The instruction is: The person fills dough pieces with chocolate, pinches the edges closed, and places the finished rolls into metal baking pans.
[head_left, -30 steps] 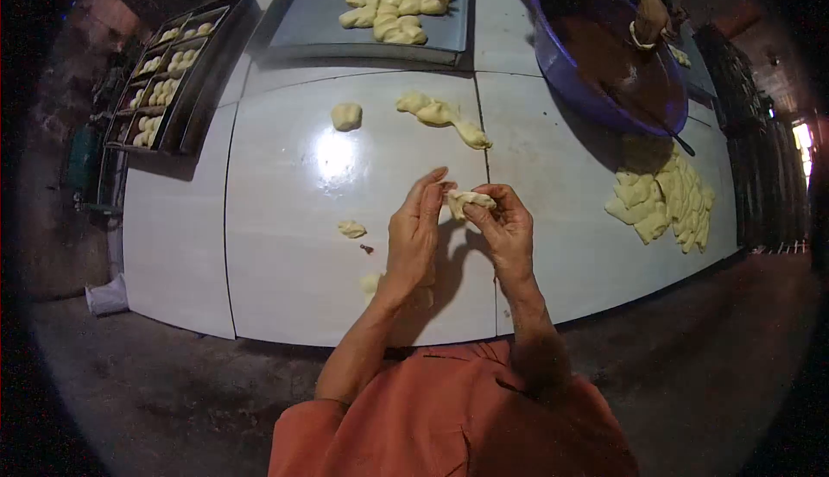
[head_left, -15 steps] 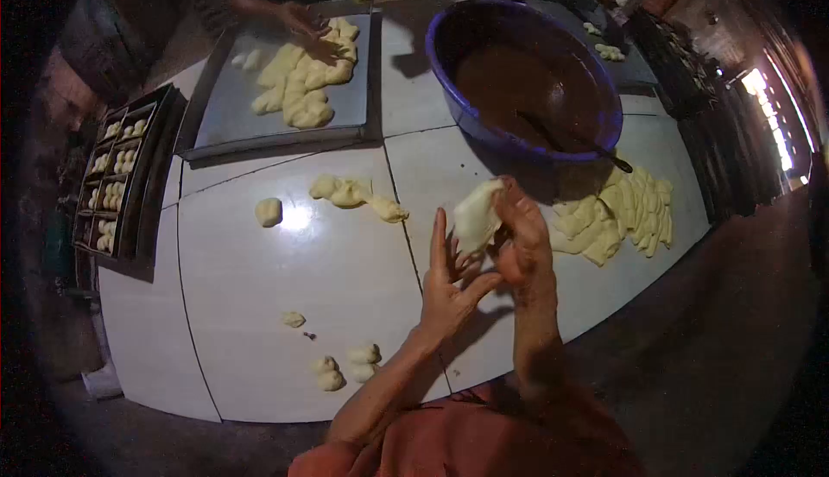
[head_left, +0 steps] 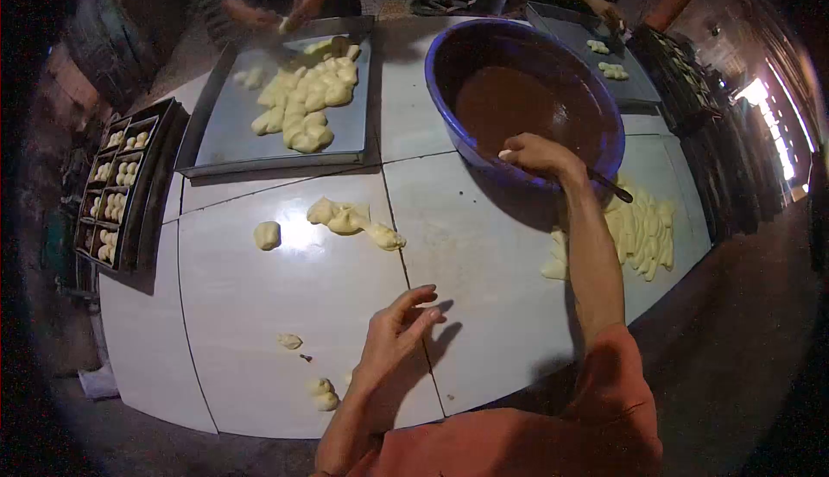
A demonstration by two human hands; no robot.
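Note:
Over the near rim of the blue basin (head_left: 440, 88), which holds brown filling (head_left: 509, 101), my right hand (head_left: 540, 156) is closed with a small whitish bit at its fingertips. A spoon handle (head_left: 611, 185) leans on the rim beside my wrist. My left hand (head_left: 399, 326) is held above the white table, its fingers apart and holding nothing. Flattened dough pieces (head_left: 643, 231) lie to the right, partly behind my right forearm. A round dough ball (head_left: 268, 235) and a dough strip (head_left: 345, 216) rest left of centre. Small dough pieces (head_left: 324, 394) sit near my left forearm.
A metal tray (head_left: 285, 164) with piled dough stands at the back left. Compartment trays (head_left: 129, 192) of dough stand at far left. Another tray (head_left: 635, 80) is at the back right. Co-workers' hands (head_left: 306, 2) are behind the trays.
My right hand has moved up and right to the basin, away from my left. The large dough piece between my hands is gone from there. My left hand has moved lower and left.

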